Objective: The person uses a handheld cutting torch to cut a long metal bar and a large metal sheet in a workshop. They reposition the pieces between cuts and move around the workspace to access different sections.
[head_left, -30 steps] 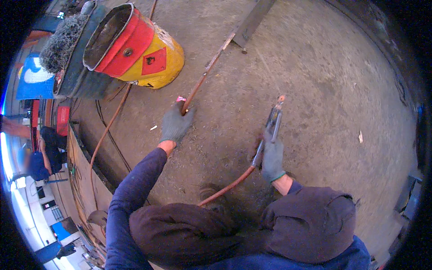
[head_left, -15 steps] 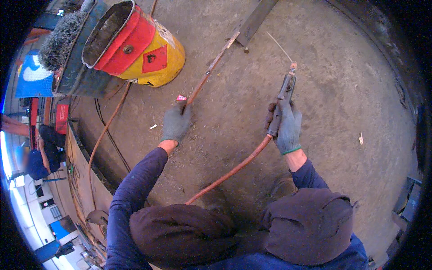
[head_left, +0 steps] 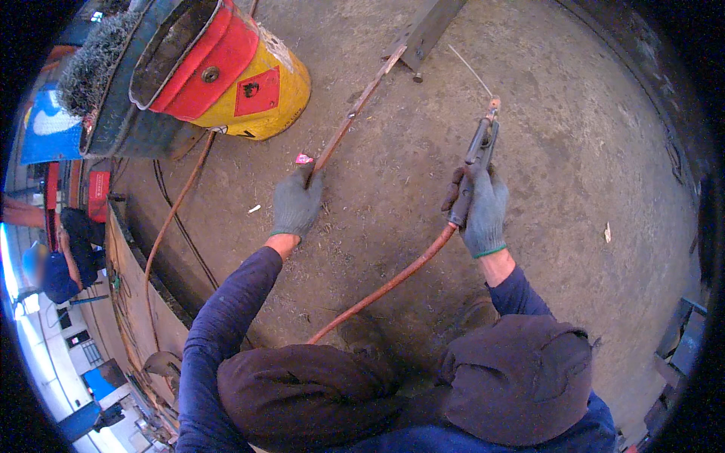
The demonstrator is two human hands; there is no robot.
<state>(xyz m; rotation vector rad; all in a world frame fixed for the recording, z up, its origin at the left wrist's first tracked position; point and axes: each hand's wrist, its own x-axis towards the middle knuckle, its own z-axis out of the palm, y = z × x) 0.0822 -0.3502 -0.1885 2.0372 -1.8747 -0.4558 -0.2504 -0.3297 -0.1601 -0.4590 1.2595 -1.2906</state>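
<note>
My left hand [head_left: 297,202], in a grey glove, grips a long, thin reddish-brown stick [head_left: 349,115]. The stick slants up and away, and its pale, chipped far end lies against the end of a dark steel beam [head_left: 432,32]. Closed around a welding electrode holder [head_left: 479,143] is my gloved right hand [head_left: 487,213]. A thin electrode [head_left: 470,69] sits clamped in the copper-coloured head and points up-left, apart from the beam. A reddish-brown cable [head_left: 393,281] runs from the handle back between my knees.
A red and yellow drum [head_left: 283,90] stands at upper left beside a dark bin [head_left: 113,132] of tangled metal shavings [head_left: 94,72]. Hoses [head_left: 174,215] cross the floor there. Another person [head_left: 64,264] sits at far left. Dark metal pieces [head_left: 683,332] lie at right.
The view has shifted slightly, so the drum sits a little further up and left. Both hands keep the same grips, and the stick's far end has stayed by the beam.
</note>
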